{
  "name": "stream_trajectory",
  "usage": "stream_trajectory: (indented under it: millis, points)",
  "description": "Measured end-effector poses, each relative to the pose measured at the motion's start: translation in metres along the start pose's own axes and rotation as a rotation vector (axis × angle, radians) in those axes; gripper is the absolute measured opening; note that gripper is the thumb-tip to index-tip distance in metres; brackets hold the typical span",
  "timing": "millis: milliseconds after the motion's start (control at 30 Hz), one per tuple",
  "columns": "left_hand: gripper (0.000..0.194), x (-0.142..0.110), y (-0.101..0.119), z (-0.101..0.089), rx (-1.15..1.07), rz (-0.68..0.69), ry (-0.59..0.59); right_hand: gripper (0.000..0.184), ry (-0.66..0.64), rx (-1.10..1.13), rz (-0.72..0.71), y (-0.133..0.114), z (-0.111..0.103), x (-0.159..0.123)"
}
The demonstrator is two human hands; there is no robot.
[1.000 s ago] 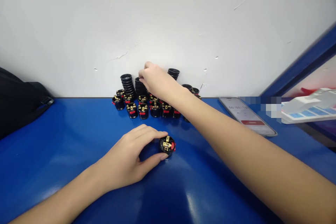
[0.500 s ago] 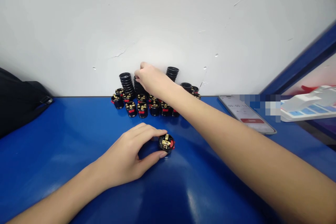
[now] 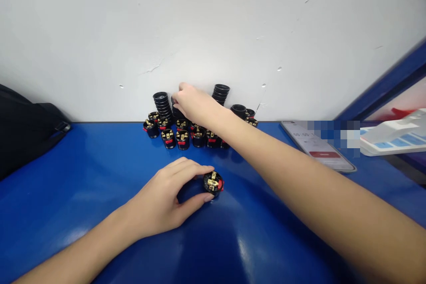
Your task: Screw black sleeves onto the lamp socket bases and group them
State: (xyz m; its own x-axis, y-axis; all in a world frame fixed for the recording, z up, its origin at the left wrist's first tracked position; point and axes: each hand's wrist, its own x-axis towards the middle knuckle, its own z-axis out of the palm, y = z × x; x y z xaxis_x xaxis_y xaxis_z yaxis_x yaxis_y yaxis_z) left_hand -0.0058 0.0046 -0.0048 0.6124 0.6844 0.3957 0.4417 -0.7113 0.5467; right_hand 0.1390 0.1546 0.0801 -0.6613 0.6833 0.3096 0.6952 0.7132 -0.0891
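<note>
Thumb and fingers of my left hand (image 3: 169, 193) are closed around the sides of a round black socket part (image 3: 213, 183) on the blue table. Brass contacts show on its top, and a red tab sticks out at its right side. My right hand (image 3: 195, 103) reaches to the back, its fingers closed on a black ring (image 3: 175, 108) in a stack near the wall; most of that stack is hidden behind the hand. Just in front of it stand several similar socket parts (image 3: 183, 140) with brass contacts and red tabs, some covered by my right forearm.
Stacks of black rings (image 3: 162, 106) stand left and right of my right hand, with a single black ring (image 3: 238, 110) farther right. A phone (image 3: 319, 153) lies on the table (image 3: 109, 155). A white power strip (image 3: 396, 140) is at the right edge, a black bag (image 3: 26, 128) at the left.
The whole view has shifted slightly, moving things a little to the right. Both hands keep nearly the same hold; my right hand sits marginally lower at the stack.
</note>
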Motion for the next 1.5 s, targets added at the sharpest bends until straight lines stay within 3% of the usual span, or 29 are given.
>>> stream_trajectory:
  millis: [333, 567, 700, 833, 1000, 1100, 1200, 1300, 1500]
  points:
    - [0.037, 0.0, -0.001, 0.0, 0.002, -0.003, 0.001, 0.035, 0.034, -0.121, 0.014, -0.001, -0.004, -0.002]
    - [0.038, 0.001, -0.002, 0.0, 0.009, 0.007, 0.0, 0.032, 0.197, -0.102, 0.02, -0.005, -0.021, -0.018]
    - [0.037, 0.002, -0.001, 0.0, 0.02, 0.008, 0.003, 0.017, 0.336, 0.09, 0.015, -0.014, -0.028, -0.052]
    - [0.036, 0.001, 0.0, 0.0, 0.019, -0.006, -0.001, 0.024, 0.406, 0.432, 0.023, -0.023, -0.028, -0.101]
    - [0.037, 0.001, 0.0, -0.001, -0.003, -0.026, -0.024, 0.021, 0.291, 0.673, 0.2, -0.033, -0.029, -0.163]
    - [0.038, 0.002, 0.001, 0.0, -0.014, -0.026, -0.022, 0.019, 0.195, 0.86, 0.416, -0.033, -0.024, -0.19]
    - [0.037, 0.003, 0.001, 0.0, -0.021, -0.026, -0.013, 0.027, 0.113, 1.062, 0.574, -0.028, -0.01, -0.206]
    - [0.038, 0.003, 0.002, 0.001, -0.018, -0.029, -0.009, 0.031, 0.167, 1.184, 0.594, -0.02, 0.008, -0.216]
    - [0.037, 0.003, 0.004, 0.003, -0.013, -0.025, 0.007, 0.023, 0.207, 1.171, 0.484, -0.011, 0.021, -0.225]
